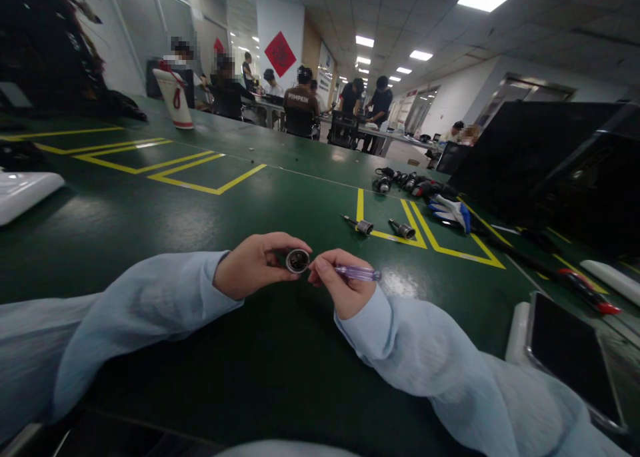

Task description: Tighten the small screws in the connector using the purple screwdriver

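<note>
Between the thumb and fingers of my left hand is a small round metal housing, its open end turned toward me and dark parts showing inside. My right hand pinches a screwdriver with a clear purple handle. The screwdriver points left at the housing's rim; whether its tip touches anything inside I cannot tell. Both hands are held above the green table. Beyond my right hand lie two metal parts with thin shafts, one on the left and one on the right.
Yellow tape marks boxes on the table. At right lie a blue-and-white glove, black tool-like objects, a red-and-black tool and a phone. A tall cup stands at far left. People sit and stand behind.
</note>
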`<state>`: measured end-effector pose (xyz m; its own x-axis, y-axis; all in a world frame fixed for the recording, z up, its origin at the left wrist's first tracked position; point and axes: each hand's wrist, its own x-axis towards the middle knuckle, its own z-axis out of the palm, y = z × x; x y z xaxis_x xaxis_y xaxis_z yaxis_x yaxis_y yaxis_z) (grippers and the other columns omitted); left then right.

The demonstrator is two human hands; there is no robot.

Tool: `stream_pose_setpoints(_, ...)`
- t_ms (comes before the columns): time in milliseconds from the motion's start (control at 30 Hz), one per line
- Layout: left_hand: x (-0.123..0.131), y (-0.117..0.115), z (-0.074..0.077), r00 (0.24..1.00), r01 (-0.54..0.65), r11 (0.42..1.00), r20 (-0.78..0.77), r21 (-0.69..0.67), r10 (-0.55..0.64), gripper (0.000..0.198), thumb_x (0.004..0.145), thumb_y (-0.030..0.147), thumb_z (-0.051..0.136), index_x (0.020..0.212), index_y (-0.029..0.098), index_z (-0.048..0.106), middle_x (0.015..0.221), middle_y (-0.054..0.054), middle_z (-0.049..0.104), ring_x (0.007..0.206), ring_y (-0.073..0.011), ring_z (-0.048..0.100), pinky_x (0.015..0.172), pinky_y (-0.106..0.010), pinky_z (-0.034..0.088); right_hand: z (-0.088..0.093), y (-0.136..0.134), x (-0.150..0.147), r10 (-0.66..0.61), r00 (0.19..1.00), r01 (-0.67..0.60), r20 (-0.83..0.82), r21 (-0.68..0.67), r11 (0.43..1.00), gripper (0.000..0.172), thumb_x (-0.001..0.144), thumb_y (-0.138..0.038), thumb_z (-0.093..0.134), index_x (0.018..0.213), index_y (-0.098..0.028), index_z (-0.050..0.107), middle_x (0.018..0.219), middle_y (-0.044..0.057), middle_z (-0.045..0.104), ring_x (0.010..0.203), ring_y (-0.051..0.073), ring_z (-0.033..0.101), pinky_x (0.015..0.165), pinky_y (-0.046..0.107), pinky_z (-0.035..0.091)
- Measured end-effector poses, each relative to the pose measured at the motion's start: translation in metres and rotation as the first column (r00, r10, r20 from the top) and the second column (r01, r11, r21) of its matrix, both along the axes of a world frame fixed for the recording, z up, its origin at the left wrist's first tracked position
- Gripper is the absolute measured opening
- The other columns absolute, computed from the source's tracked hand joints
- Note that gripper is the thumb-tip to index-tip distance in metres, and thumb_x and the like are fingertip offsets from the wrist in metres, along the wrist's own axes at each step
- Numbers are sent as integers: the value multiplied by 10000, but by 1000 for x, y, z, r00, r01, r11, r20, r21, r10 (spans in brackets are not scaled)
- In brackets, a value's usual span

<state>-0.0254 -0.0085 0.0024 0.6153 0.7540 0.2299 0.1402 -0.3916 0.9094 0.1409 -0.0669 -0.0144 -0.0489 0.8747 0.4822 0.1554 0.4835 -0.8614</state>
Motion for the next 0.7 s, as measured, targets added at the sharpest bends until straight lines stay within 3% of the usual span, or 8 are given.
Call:
stream_pose_setpoints(167,2,-4,-1,999,-21,997,37,-76,24,345,561,133,715,886,146,599,784,-23,661,740,-158,638,689,-267,530,10,-7,0,-50,956,-13,289,210,978,209,819,-221,460,657,-175,582,613,24,593,585,129,557,578,261,436)
stream_pose_setpoints(400,1,-5,1,994,-97,995,-49,38,99,335,572,199,709,879,132,594,840,-55,628,756,-186,637,663,-272,534,10,-7,1,-83,944,-7,318,273,962,210,823,-208,458,670,-158,592,606,35,589,574,130,552,575,257,434)
stream_pose_setpoints(533,0,-9,1,983,-128,973,-104,194,150,288,606,178,653,890,129,638,838,-48,579,691,-145,610,570,-210,515,7,-6,0,-68,946,-32,318,299,954,204,810,-202,469,674,-149,611,611,47,604,582,136,555,582,272,438)
stream_pose_setpoints(633,0,-12,3,973,-172,945,-103,278,207,274,617,181,632,884,126,653,813,-39,555,637,-119,585,517,-187,500,2,0,-4,27,992,-46,122,153,987,208,792,-249,508,647,-154,623,596,37,616,562,131,567,564,272,462)
stream_pose_setpoints(700,2,-13,5,976,-182,951,-69,249,205,273,611,195,641,874,121,645,809,-34,542,653,-126,596,546,-201,519,-4,6,-5,85,969,-109,-231,-96,989,221,758,-345,570,661,-156,631,573,22,629,502,120,582,499,250,477)
